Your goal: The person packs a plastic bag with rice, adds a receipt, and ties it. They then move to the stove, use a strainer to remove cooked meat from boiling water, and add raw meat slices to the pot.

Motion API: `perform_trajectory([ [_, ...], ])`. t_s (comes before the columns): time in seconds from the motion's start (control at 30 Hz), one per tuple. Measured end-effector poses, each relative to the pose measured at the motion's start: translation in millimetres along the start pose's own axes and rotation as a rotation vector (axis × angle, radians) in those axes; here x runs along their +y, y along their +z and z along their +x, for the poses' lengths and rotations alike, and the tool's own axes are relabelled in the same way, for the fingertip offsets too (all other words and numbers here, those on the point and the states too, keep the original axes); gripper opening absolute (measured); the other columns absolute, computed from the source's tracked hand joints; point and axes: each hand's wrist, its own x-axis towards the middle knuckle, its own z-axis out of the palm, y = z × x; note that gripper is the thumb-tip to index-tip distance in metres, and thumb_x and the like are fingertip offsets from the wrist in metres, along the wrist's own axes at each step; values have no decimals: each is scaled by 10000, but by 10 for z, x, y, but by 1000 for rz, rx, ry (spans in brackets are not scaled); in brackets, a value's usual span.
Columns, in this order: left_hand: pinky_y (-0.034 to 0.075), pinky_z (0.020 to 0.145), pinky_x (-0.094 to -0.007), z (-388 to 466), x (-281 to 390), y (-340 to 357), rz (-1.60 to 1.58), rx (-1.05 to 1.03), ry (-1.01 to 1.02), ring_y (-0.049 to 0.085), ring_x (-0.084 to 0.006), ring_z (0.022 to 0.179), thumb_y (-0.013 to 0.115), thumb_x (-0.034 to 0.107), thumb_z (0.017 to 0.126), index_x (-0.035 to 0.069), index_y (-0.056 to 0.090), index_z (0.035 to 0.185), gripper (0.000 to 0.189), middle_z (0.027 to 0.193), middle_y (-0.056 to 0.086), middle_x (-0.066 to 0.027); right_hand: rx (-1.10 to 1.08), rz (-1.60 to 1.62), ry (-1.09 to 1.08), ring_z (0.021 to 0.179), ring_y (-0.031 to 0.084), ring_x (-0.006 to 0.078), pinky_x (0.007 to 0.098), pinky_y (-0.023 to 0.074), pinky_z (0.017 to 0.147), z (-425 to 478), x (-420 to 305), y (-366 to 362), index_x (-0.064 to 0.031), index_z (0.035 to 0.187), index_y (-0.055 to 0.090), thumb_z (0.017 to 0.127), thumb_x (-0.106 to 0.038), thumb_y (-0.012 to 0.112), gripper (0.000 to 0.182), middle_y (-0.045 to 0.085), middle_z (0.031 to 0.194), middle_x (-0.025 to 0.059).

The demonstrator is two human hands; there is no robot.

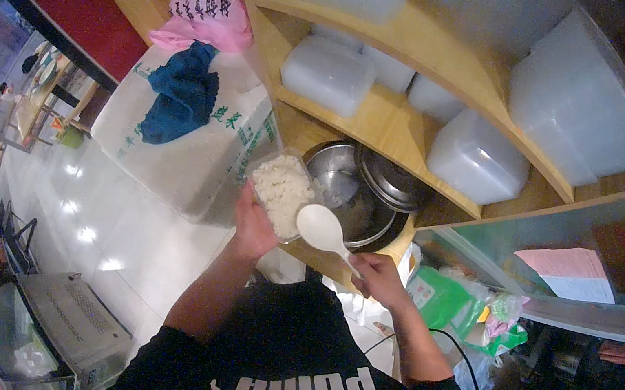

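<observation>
My left hand holds a clear plastic food container from its near left side. Cooked white rice fills the container. In my right hand is the handle of a white plastic rice spoon. Its bowl, back side up, overlaps the container's right edge; whether it touches the rice I cannot tell. Just beyond both hands stands a round metal cooker pot, partly covered by a metal lid. The spoon hides some of the pot's near left part.
Wooden shelves with stacked clear containers overhang the pot. At left, a blue cloth and a pink bag lie on a white foam box. Green plastic bags and a black cable are at right.
</observation>
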Motion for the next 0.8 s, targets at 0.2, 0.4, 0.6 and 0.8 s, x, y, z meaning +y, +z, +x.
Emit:
perform_trajectory([
  [0.2, 424, 1045, -499, -68, 23, 82, 35, 46, -142, 538, -326, 1229, 344, 511, 991, 73, 422, 1414, 613, 1374, 524, -141, -151, -327, -220, 565, 526, 86, 269, 435, 552, 339, -262, -100, -56, 921, 734, 941, -329, 617, 298, 570, 603, 3],
  [0.4, 482, 990, -489, -277, 78, 414, 945, -121, 98, 593, -306, 1160, 300, 451, 1011, 60, 468, 1374, 560, 1301, 584, -133, -181, -197, -84, 520, 493, 67, 248, 384, 479, 410, -433, -140, -75, 967, 738, 932, -328, 631, 277, 544, 592, -12],
  [0.6, 449, 1033, -472, -209, 10, 152, 852, -156, -41, 570, -297, 1192, 311, 462, 1010, 63, 444, 1393, 569, 1338, 558, -128, -135, -11, -20, 492, 468, 66, 229, 348, 438, 436, -362, -120, -71, 944, 716, 931, -334, 639, 274, 534, 581, -9],
  [0.8, 441, 1041, -461, -130, -237, -205, 634, -33, -91, 559, -285, 1206, 289, 482, 1014, 46, 420, 1404, 599, 1359, 539, -124, -108, 113, 1, 472, 467, 73, 233, 339, 418, 421, -262, -121, -57, 892, 691, 935, -344, 632, 296, 532, 574, -5],
])
